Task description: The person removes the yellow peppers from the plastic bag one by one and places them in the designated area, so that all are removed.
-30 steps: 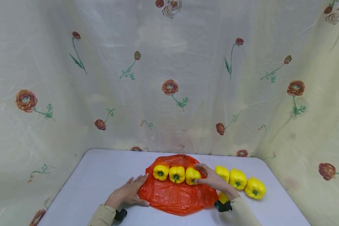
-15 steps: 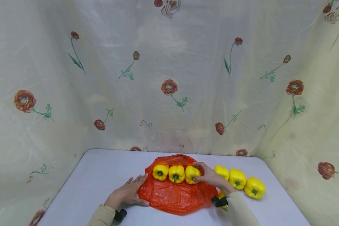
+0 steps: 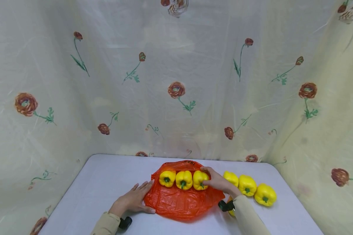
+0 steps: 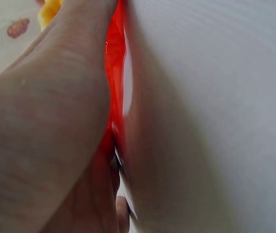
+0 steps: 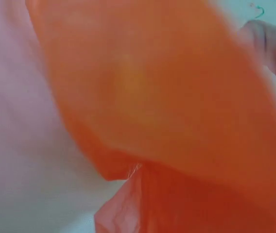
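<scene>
A red plastic bag lies flat on the table, with three yellow bell peppers in a row on it. My right hand curls its fingers and thumb round the rightmost yellow bell pepper. Beside it sit the middle pepper and the left pepper. My left hand rests with straight fingers along the bag's left edge, its thumb at the near left corner. In the right wrist view, a raised fold of the bag blocks most of the scene, leaving part of my hand visible.
More yellow bell peppers stand on the right side of the white table. One further pepper is mostly hidden behind my right wrist. A flowered curtain surrounds the back and sides.
My right wrist has shifted slightly left, and the bag's right edge has drawn in a little with it. The held pepper has barely moved. My left hand stays in place.
</scene>
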Demonstrator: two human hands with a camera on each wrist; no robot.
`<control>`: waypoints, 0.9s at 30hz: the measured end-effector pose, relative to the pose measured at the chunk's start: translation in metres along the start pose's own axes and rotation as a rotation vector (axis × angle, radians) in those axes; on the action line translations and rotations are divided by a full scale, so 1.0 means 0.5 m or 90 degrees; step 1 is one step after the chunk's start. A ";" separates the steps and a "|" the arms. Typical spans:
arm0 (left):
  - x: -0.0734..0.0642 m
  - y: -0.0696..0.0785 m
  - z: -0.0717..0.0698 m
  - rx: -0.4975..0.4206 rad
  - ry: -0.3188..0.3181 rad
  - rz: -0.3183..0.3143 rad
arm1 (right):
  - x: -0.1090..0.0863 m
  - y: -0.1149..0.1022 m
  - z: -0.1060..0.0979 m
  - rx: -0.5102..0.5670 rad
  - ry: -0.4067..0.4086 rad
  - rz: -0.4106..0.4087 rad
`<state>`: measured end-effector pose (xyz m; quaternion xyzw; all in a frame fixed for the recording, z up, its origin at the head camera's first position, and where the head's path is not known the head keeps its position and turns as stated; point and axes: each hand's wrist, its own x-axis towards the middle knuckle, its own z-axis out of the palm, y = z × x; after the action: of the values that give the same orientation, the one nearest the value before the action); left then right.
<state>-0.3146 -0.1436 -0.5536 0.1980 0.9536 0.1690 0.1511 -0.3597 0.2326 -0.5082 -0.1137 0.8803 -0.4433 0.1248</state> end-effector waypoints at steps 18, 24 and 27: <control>0.000 -0.001 -0.005 -0.008 -0.005 0.007 | 0.020 0.004 -0.002 0.039 -0.007 0.047; -0.002 0.002 -0.006 -0.009 -0.001 0.005 | 0.019 0.016 -0.002 0.030 -0.015 0.055; -0.001 0.000 -0.005 -0.004 0.003 0.006 | 0.016 0.021 -0.001 0.020 -0.022 0.055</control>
<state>-0.3148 -0.1446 -0.5514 0.2018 0.9526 0.1729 0.1482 -0.3685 0.2363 -0.5174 -0.0811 0.8750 -0.4495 0.1608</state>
